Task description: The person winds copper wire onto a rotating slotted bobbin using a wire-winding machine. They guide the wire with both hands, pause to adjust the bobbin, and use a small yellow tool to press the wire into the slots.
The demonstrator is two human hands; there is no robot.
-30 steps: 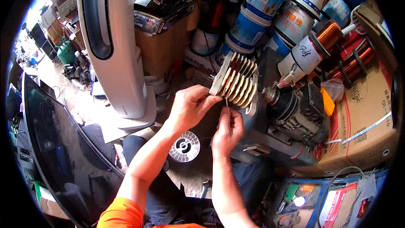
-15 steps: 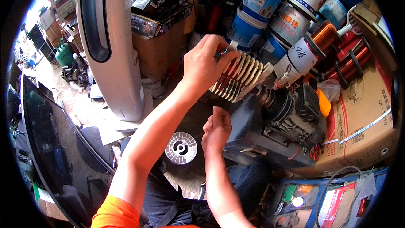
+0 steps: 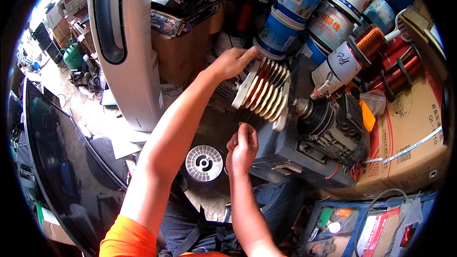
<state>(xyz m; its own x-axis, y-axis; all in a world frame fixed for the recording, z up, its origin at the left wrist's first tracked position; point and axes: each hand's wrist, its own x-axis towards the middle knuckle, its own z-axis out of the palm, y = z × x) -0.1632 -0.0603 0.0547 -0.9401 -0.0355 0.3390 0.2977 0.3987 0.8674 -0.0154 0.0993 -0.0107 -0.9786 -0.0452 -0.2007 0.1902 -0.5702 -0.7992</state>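
Note:
My left hand (image 3: 232,62) reaches up to the top of a stepped cream-coloured winding former (image 3: 264,93), its fingers on the upper rim. The former sits on the shaft of a dark grey winding machine (image 3: 323,128). My right hand (image 3: 242,147) is lower, below the former, fingers pinched together on a thin wire that I can barely make out. A white plastic wire spool (image 3: 203,163) lies flat just left of my right hand.
A tall white appliance housing (image 3: 124,43) stands at the left. Cardboard boxes (image 3: 181,52), blue-and-white buckets (image 3: 295,4) and spools of copper wire (image 3: 369,43) crowd the back and right. A large cardboard box (image 3: 409,138) sits right of the machine.
My left hand rose from the lower part of the former to its top rim. My right hand dropped away from the former and closed lower down.

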